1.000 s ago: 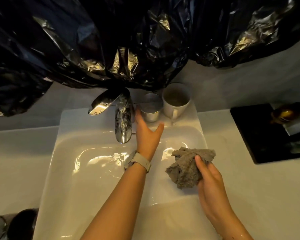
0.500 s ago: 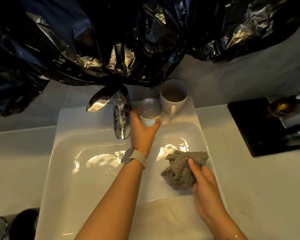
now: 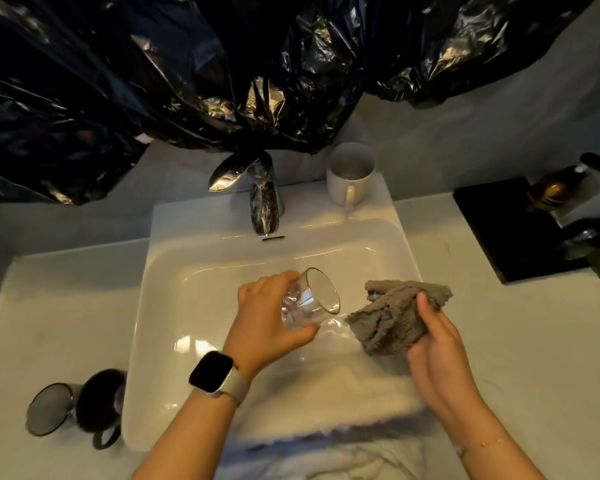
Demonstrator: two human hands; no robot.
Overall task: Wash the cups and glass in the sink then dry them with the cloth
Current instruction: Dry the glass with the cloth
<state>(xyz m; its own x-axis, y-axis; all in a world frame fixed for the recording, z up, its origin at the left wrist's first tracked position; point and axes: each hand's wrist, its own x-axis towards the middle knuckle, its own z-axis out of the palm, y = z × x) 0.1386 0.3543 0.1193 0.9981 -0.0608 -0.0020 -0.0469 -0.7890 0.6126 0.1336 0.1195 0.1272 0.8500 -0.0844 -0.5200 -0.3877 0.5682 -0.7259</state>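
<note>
Overhead, black plastic sheeting (image 3: 187, 81) hides the wall; below, the white sink (image 3: 174, 306) sits in the bench (image 3: 534, 341); the left hand (image 3: 267, 323) curls its fingers round the glass (image 3: 312, 299), tilted over the basin; the right hand (image 3: 437, 344) pinches the grey cloth (image 3: 395, 317) just beside it; a white cup (image 3: 350, 174) stands behind; a dark cup (image 3: 99, 403) lies left, partly unclear

glass (image 3: 310, 299) lifted from ledge, now tilted over sink (image 3: 174, 306), left hand (image 3: 264, 320) grip

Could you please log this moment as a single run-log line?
left hand: grips glass tilted over sink | right hand: holds cloth beside glass | white mug: on sink ledge | drying: not begun
</note>
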